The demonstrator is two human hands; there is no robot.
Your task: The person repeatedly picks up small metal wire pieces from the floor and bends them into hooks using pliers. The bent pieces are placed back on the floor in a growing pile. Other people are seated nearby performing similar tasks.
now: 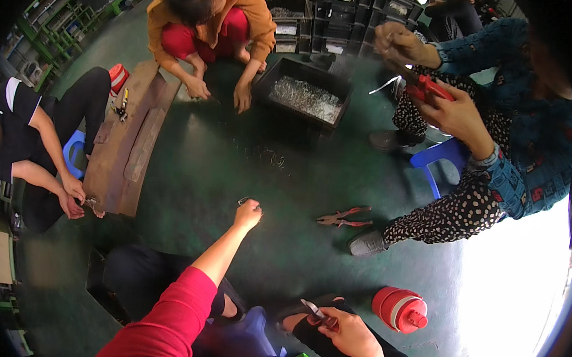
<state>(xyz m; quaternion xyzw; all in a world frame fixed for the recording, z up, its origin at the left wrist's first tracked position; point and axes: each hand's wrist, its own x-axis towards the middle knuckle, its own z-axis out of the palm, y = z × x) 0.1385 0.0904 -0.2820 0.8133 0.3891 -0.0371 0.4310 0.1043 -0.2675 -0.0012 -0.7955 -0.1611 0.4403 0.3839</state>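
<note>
The left hand (248, 214) reaches out to the green floor (195, 166), fingertips pinched on a small metal clip (243, 201); the right hand (348, 333) is closed round pliers (314, 310) near the knee. The clip looks easy to drop, being tiny and held only at the fingertips. Red pliers (344, 217) lie just right of it, scattered clips (264, 155) and a tray (304, 91) beyond, a red bottle (400, 310) by the right hand, other people all around.

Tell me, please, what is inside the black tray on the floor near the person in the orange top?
The black tray holds a loose heap of small shiny metal pieces, spread across its bottom. What lies beneath that heap is covered, and the single pieces are too small to tell apart.
</note>
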